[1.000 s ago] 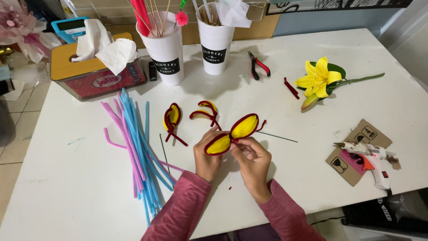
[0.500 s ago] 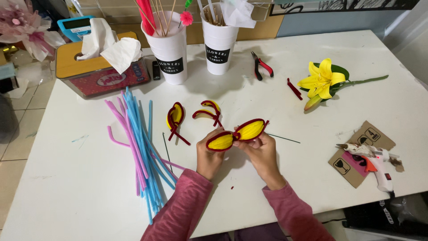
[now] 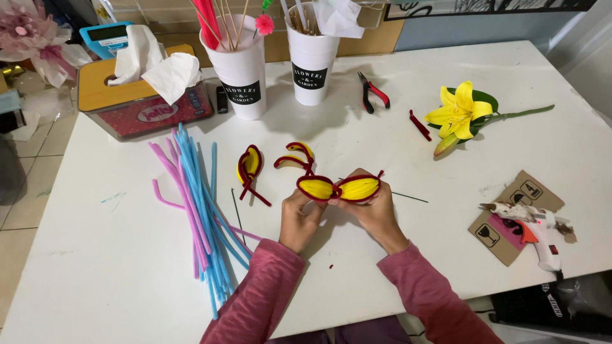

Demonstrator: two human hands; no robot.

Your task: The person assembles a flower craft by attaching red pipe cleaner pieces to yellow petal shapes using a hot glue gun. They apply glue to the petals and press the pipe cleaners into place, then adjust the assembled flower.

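Note:
Two yellow pipe-cleaner petals with dark red edges (image 3: 339, 188) are held side by side above the white table (image 3: 95, 255). My left hand (image 3: 299, 220) pinches the left petal, and my right hand (image 3: 376, 213) grips the right one. Two more finished petals lie just to the left: one folded flat (image 3: 248, 167), one curled (image 3: 294, 157). A thin dark wire (image 3: 408, 196) runs out from under my right hand.
Blue and pink pipe cleaners (image 3: 197, 210) lie in a pile at left. Two white cups (image 3: 242, 70) (image 3: 310, 67) with sticks, a tissue box (image 3: 137, 102), pliers (image 3: 371, 94), a yellow lily (image 3: 462, 114) and a glue gun (image 3: 539, 229) on cardboard surround the work area.
The two joined petals have tilted from a slanted pose to nearly level, and both hands have closed in around them. The camera view has shifted slightly.

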